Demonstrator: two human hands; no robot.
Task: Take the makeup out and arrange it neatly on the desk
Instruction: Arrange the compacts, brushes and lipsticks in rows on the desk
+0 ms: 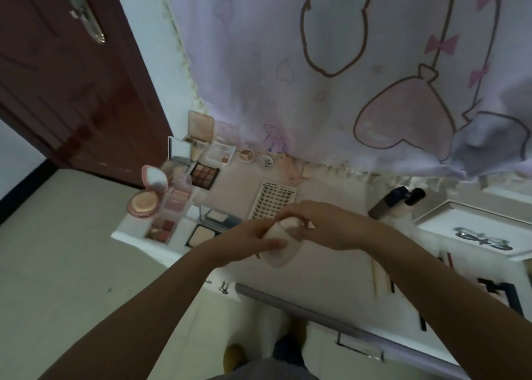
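Both hands meet over the middle of the desk (331, 267). My left hand (247, 243) is curled round the lower end of a small pale, rounded makeup item (280, 231), prob. a sponge or puff case, too blurred to say which. My right hand (328, 227) comes over the top end w/ fingers bent round it. So both grip the same thing, neither open. Looks like I'm pulling it apart or opening it, hence two hands at opposite ends. Under it there's a pale teardrop shape on the desk, can't tell if it's part of the item.

Just behind the hands lies the lash tray (272, 204), flat, rows facing up so they read easily. Further left, the laid-out stuff is grouped along the desk's left end: powder compact (203, 234) near the edge, blush palette (162, 228) beside it, brown eyeshadow palette (205, 175), round pink cushion compact (144, 202) open w/ its puff up. Lids open, I guess so contents show.

To the right: a dark bottle (387, 207) lying down, a white tray (472, 224) w/ metal scissors-like tool (482, 240), and brushes/pencils (380, 279) nr the front edge, not yet sorted. Printed curtain (345, 62) hangs behind.
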